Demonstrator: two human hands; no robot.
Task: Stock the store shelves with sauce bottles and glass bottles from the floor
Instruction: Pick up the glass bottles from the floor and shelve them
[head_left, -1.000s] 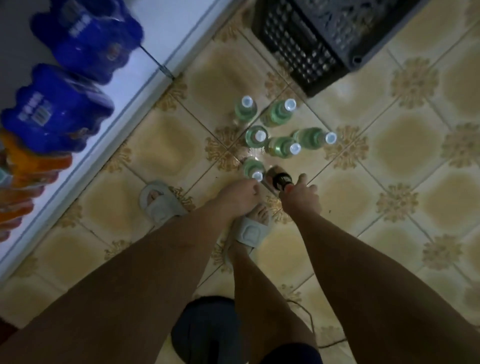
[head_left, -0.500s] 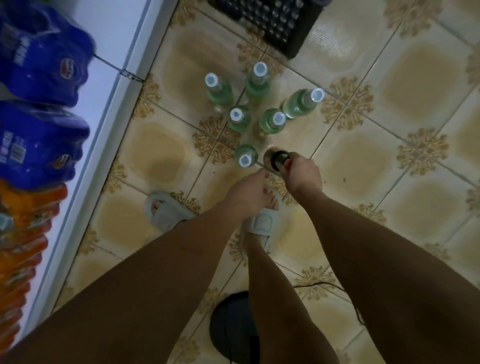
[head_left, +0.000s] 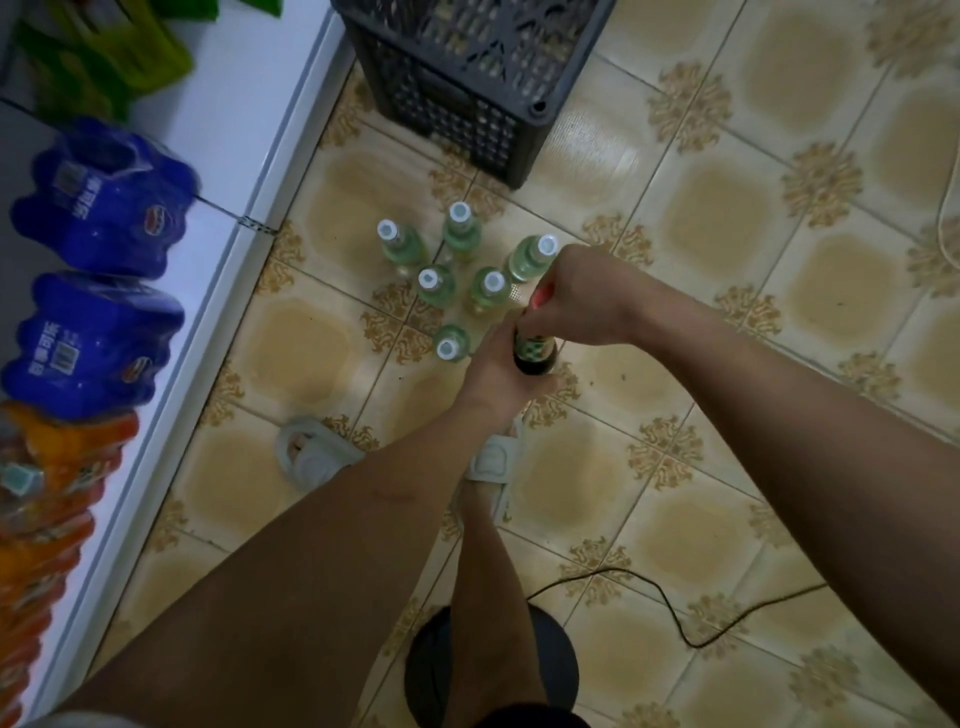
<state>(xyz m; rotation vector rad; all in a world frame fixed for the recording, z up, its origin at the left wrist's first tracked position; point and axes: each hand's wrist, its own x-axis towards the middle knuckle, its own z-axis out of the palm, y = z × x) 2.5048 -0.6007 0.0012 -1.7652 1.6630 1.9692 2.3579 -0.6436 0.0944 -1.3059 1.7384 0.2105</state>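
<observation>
- The dark sauce bottle (head_left: 534, 354) was off the floor and held between both hands, just beside the cluster of six green glass bottles (head_left: 435, 285) standing upright on the tiled floor (head_left: 810, 291)
- The right hand (head_left: 582, 297) was closed over the bottle's neck and red cap from above; the left hand (head_left: 498, 370) was wrapped round the lower body from the near side
- The bottle's long axis ran close to upright, top tilted slightly away from the person
- The shelf (head_left: 223, 171) lay to the left, well apart from the bottle, so the left arm was the nearer one; judged, the coming move would carry the bottle leftward and up
- The nearest glass bottle (head_left: 451, 343) stood just beside the left knuckles; a sideways swing might clip it
</observation>
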